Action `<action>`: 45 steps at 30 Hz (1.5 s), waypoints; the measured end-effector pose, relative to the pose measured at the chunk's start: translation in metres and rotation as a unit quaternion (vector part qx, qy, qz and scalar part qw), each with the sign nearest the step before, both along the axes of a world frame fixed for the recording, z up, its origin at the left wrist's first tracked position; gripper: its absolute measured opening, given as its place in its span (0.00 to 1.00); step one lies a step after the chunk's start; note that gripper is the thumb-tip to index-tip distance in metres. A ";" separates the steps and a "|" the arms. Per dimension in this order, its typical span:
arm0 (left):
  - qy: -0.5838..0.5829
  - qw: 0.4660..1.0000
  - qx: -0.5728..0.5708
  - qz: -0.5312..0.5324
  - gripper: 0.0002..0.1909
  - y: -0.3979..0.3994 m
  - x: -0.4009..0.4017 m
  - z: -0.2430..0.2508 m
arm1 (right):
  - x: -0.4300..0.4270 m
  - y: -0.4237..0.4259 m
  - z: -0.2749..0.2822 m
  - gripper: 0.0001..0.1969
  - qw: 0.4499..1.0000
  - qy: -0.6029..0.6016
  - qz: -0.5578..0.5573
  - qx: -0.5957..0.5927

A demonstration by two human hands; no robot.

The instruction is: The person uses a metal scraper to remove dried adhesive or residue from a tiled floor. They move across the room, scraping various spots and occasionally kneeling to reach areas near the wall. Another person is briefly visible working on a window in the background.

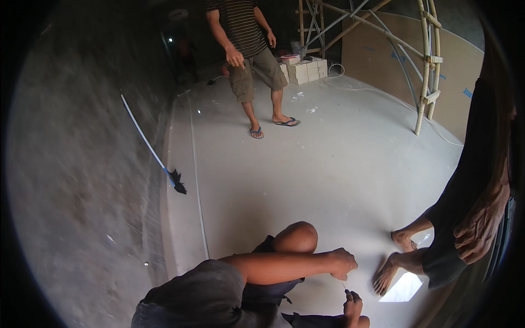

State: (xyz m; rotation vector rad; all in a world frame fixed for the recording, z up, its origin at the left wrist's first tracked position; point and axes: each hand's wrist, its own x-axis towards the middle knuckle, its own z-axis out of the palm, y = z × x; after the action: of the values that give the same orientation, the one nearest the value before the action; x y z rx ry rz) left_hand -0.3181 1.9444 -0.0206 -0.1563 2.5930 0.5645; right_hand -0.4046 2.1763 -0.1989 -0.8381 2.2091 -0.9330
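My left arm reaches across the lower middle of the view, its hand (343, 264) curled with the fingers pointing down. Whether it grips anything is hidden by the fingers. Just below it, my right hand (353, 306) is closed around a small dark-handled tool (348, 292). A thin shaft rises from that handle toward my left fingertips; its exact kind is too small to tell. One bent knee (301, 237) shows beyond my left forearm. Under both hands lies the smooth grey floor (283, 176).
A barefoot person (459, 213) stands close at right, near a bright patch (400, 288) on the floor. Another person (254, 53) in flip-flops stands ahead. A broom (143, 133) leans on the left wall. Behind are stacked white blocks (305, 71), bamboo scaffolding (422, 82), boards (381, 53) and a cable (369, 89).
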 end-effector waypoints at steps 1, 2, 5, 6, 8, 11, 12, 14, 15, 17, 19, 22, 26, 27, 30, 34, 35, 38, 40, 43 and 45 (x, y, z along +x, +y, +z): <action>0.024 1.000 -0.012 -0.002 0.21 -0.001 -0.005 0.002 | -0.010 0.002 -0.017 0.16 1.000 -0.002 0.009 0.021; 0.048 0.999 -0.021 -0.007 0.22 -0.001 -0.011 0.002 | -0.018 0.010 -0.034 0.15 0.999 -0.005 0.013 0.043; 0.089 0.995 -0.015 -0.030 0.25 0.000 -0.008 0.012 | -0.007 -0.005 -0.022 0.18 0.999 0.011 0.006 -0.035; 0.105 0.994 -0.003 -0.033 0.27 -0.004 -0.006 0.017 | -0.007 -0.012 -0.010 0.21 0.995 -0.083 -0.058 -0.010; 0.138 0.989 -0.024 -0.049 0.28 -0.004 -0.010 0.030 | -0.022 -0.009 -0.023 0.23 0.992 -0.065 -0.092 -0.062; 0.094 0.995 0.003 -0.028 0.28 -0.006 -0.009 0.031 | -0.030 -0.008 -0.020 0.23 0.981 -0.110 -0.157 0.001; 0.087 0.996 0.015 -0.012 0.29 -0.007 -0.005 0.038 | -0.029 -0.016 -0.006 0.23 0.970 -0.165 -0.180 0.020; 0.100 0.994 0.039 -0.013 0.28 0.000 -0.001 0.036 | -0.030 -0.006 0.010 0.23 0.961 -0.179 -0.207 0.036; 0.103 0.994 0.036 -0.005 0.28 0.003 -0.002 0.038 | -0.031 -0.002 0.007 0.23 0.967 -0.153 -0.200 0.028; 0.108 0.993 0.053 -0.015 0.28 0.008 -0.008 0.042 | -0.027 0.008 0.001 0.23 0.974 -0.120 -0.190 0.018; 0.111 0.992 0.051 -0.017 0.27 0.005 -0.007 0.049 | -0.023 0.005 -0.001 0.24 0.978 -0.106 -0.182 -0.003; 0.113 0.992 0.048 -0.022 0.27 -0.005 -0.004 0.053 | -0.018 -0.002 0.002 0.25 0.981 -0.091 -0.172 0.001; 0.113 0.992 0.049 -0.011 0.27 -0.016 -0.003 0.057 | -0.022 -0.009 -0.003 0.25 0.983 -0.059 -0.166 0.042; 0.107 0.993 0.040 -0.002 0.27 -0.020 -0.001 0.062 | -0.024 -0.014 -0.005 0.25 0.984 -0.048 -0.165 0.048; 0.081 0.996 0.042 0.014 0.28 -0.023 -0.003 0.069 | -0.051 -0.019 -0.016 0.24 0.976 0.013 -0.193 0.098; 0.071 0.996 0.051 0.012 0.28 -0.017 -0.006 0.071 | -0.128 0.004 -0.036 0.22 0.941 0.054 -0.298 0.153; 0.067 0.997 0.046 0.014 0.28 -0.016 -0.007 0.074 | -0.144 0.015 -0.037 0.22 0.929 0.064 -0.322 0.173; 0.065 0.997 0.034 0.019 0.29 -0.018 -0.007 0.072 | -0.172 0.058 -0.044 0.23 0.875 0.073 -0.423 0.223; 0.055 0.998 0.032 0.024 0.29 -0.018 -0.003 0.069 | -0.177 0.103 -0.059 0.24 0.835 0.051 -0.482 0.262; 0.032 0.999 0.013 0.023 0.30 -0.018 0.003 0.062 | -0.180 0.156 -0.090 0.24 0.790 0.041 -0.550 0.266; 0.028 0.999 -0.032 0.014 0.30 -0.021 0.015 0.058 | -0.193 0.169 -0.107 0.23 0.784 0.034 -0.561 0.264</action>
State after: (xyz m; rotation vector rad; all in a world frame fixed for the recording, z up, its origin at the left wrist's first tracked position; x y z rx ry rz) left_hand -0.3034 1.9229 0.0375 -0.2016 2.6696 0.5031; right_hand -0.5973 2.3458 -0.3054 0.8482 2.7657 -0.6267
